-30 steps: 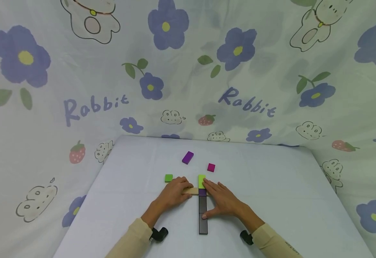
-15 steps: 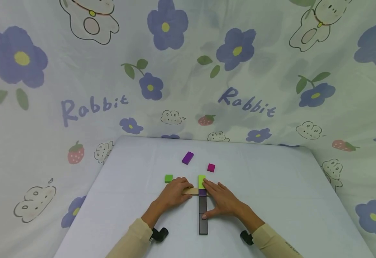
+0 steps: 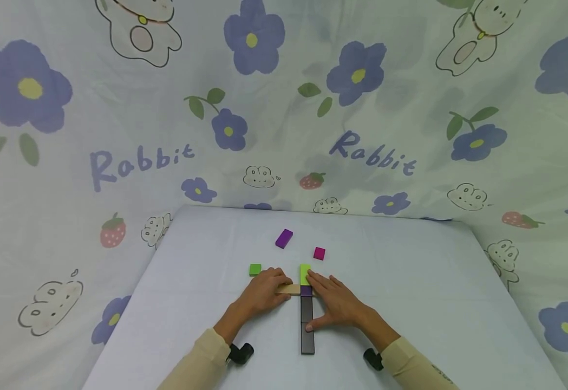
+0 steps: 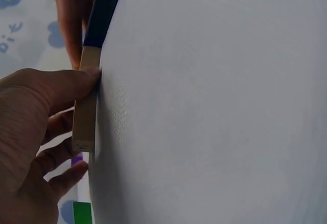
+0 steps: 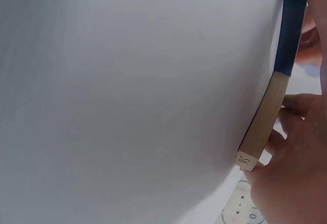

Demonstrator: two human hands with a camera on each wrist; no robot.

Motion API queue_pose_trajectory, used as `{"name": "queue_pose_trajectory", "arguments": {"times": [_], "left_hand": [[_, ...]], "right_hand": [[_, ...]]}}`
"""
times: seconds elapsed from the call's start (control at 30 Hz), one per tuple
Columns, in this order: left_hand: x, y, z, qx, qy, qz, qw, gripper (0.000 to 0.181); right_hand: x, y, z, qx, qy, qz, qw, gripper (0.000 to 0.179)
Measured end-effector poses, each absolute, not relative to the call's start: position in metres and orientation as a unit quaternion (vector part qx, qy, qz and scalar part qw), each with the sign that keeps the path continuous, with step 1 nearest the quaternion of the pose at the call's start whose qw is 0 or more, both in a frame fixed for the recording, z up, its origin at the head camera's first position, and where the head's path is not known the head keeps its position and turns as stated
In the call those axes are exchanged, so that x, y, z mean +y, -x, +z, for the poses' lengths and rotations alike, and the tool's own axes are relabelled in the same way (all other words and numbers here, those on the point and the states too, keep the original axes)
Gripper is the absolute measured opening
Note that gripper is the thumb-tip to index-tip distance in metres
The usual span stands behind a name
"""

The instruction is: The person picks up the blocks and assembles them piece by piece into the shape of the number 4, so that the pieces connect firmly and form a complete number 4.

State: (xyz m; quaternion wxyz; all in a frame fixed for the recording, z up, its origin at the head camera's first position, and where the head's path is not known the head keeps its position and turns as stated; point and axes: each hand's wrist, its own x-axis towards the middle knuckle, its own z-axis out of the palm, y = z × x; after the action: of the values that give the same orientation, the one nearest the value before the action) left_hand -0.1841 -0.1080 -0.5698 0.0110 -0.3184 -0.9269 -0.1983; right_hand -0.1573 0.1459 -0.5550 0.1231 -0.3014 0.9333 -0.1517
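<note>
In the head view, flat blocks form a cross: a lime block [image 3: 305, 274] at the top, a small dark purple square [image 3: 306, 291] at the crossing and two dark grey blocks [image 3: 307, 325] below. My left hand [image 3: 261, 292] pinches the tan wooden block [image 4: 87, 106] of the left arm, thumb on its near side and fingers beyond. Fairly straight, the fingers of my right hand [image 3: 338, 302] touch the lime block, with the thumb on the grey blocks. That hand mostly covers the right wooden block [image 5: 263, 122] from above; its fingers lie along that block's far side.
A green square block [image 3: 255, 270] lies just beyond my left hand. Farther back on the white table [image 3: 410, 260] are a purple block [image 3: 284, 239] and a magenta square block [image 3: 319, 253]. A patterned cloth [image 3: 284, 119] hangs behind the table.
</note>
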Motion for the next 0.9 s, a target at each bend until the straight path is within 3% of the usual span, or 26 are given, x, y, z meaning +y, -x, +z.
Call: {"name": "queue_pose_trajectory", "arguments": {"times": [0.9], "left_hand": [[-0.1099, 0.1810, -0.5629, -0.923, 0.332, -0.192, 0.001, 0.031]], "right_hand": [[0.1408, 0.1526, -0.5525, 0.936, 0.291, -0.148, 0.129, 0.125]]}}
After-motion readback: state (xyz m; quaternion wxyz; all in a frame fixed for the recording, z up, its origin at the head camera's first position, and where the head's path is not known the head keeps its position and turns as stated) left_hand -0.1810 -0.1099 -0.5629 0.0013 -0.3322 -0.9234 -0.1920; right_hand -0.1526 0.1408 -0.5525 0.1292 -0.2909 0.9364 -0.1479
